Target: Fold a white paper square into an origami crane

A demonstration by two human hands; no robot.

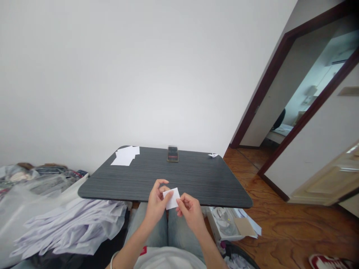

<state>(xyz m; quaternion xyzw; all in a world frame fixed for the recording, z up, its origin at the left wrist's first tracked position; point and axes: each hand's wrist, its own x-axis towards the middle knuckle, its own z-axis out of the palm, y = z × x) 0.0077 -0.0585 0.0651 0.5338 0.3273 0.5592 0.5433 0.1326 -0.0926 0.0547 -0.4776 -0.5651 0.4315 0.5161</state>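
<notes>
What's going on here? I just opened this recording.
A person is holding a small white paper square between their left hand and right hand, at the near edge of a dark wood-grain table. Loose white sheets lie at its far left corner, and a small folded paper at its far right.

Left hand (pixel 156 201), right hand (pixel 191 213) pinching white paper square (pixel 171 198), dark tabletop (pixel 202 179)

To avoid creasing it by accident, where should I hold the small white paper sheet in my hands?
Hold the small white paper sheet by its side edges, coming in from left and right, as your left hand and right hand do now. It is thin, flat and held up off the table, so an edge pinch likely leaves its middle free.
</notes>
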